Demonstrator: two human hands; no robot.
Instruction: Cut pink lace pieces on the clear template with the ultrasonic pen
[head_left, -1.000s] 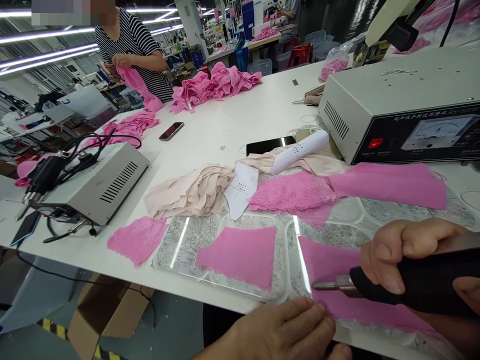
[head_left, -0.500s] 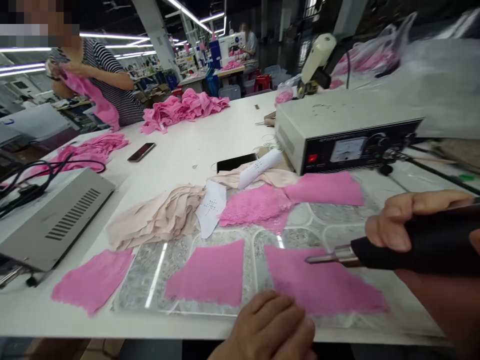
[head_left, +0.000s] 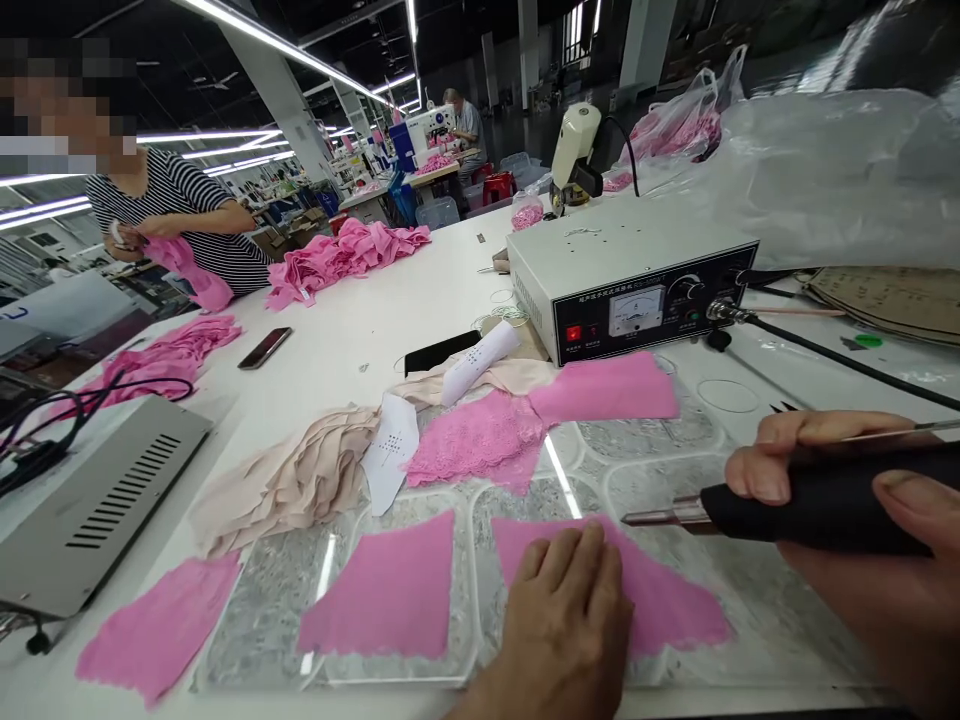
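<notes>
My left hand [head_left: 566, 610] lies with its fingers flat on a pink fabric piece [head_left: 675, 610] at the front of the mat, covering the middle of the piece. In my right hand [head_left: 772, 470] is a black ultrasonic welding handpiece [head_left: 817, 500], its pointed metal tip [head_left: 664, 515] facing left near the upper edge of that piece. A thin metal tool [head_left: 892, 432], whose kind I cannot make out, shows above the handpiece by the same hand. Left of my left hand, a second pink piece [head_left: 386, 595] lies flat, and a third [head_left: 161, 625] is farther left.
A welding machine box [head_left: 637, 290] stands at the back right, its black cable [head_left: 847, 350] running right. Lace fabric [head_left: 480, 435], a white paper pattern [head_left: 391, 450], beige fabric [head_left: 292, 480] and phones [head_left: 265, 347] lie behind the mat. A grey box [head_left: 112, 500] sits left. A co-worker [head_left: 187, 220] holds pink cloth.
My left hand has moved up from the table's front edge onto the pink piece, and its fingers have flattened out. The view has shifted. The handpiece remains in my right hand.
</notes>
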